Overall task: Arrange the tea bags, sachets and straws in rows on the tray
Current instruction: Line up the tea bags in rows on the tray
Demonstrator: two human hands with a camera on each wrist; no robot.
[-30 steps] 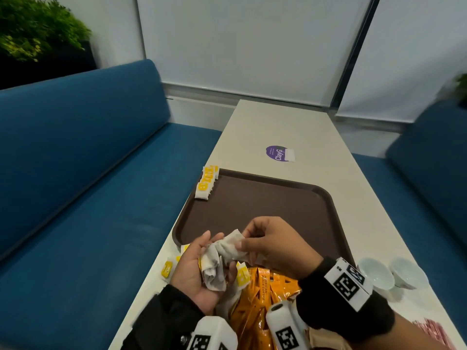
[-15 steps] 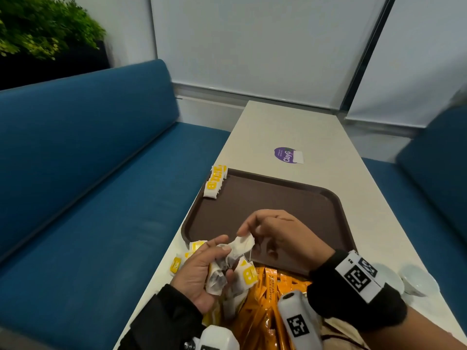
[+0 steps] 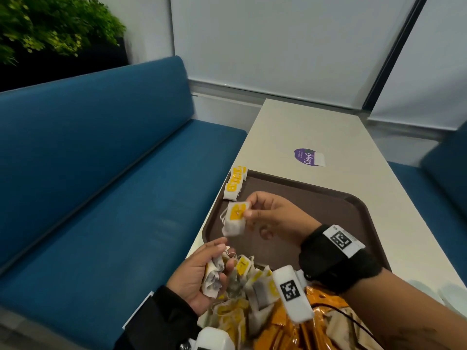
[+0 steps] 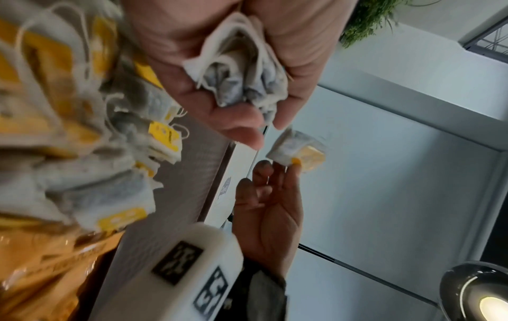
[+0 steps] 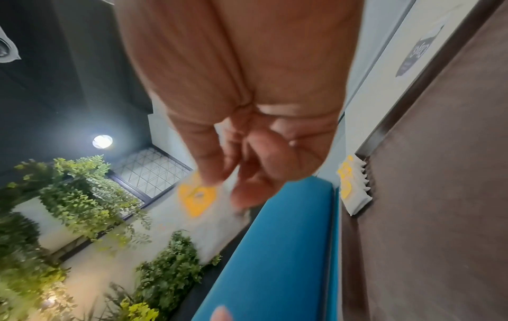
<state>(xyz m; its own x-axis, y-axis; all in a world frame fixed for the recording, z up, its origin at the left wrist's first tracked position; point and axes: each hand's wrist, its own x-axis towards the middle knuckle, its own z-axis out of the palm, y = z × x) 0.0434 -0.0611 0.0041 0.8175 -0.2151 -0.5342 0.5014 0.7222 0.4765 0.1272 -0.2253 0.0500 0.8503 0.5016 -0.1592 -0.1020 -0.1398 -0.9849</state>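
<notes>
My right hand [image 3: 249, 207] pinches one white tea bag with a yellow tag [image 3: 235, 218] above the left edge of the brown tray [image 3: 328, 205]; the same tea bag [image 4: 298, 152] [image 5: 198, 195] shows in both wrist views. My left hand [image 3: 214, 263] grips a bunch of crumpled tea bags [image 3: 213, 276] [image 4: 241, 82] near the tray's front left corner. A short row of tea bags [image 3: 235, 184] [image 5: 353, 186] lies at the tray's far left corner. A loose pile of tea bags [image 3: 247, 286] and orange sachets [image 3: 290, 329] lies below my wrists. No straws are visible.
The tray sits on a narrow beige table [image 3: 341, 137] with a purple sticker [image 3: 308, 157] beyond it. Blue sofas [image 3: 101, 173] flank the table on both sides. A green plant [image 3: 50, 29] stands behind the left sofa.
My right hand has pulled one tea bag out of the bunch in my left hand and lifted it forward toward the tray's left edge. The left hand stayed low with the rest.
</notes>
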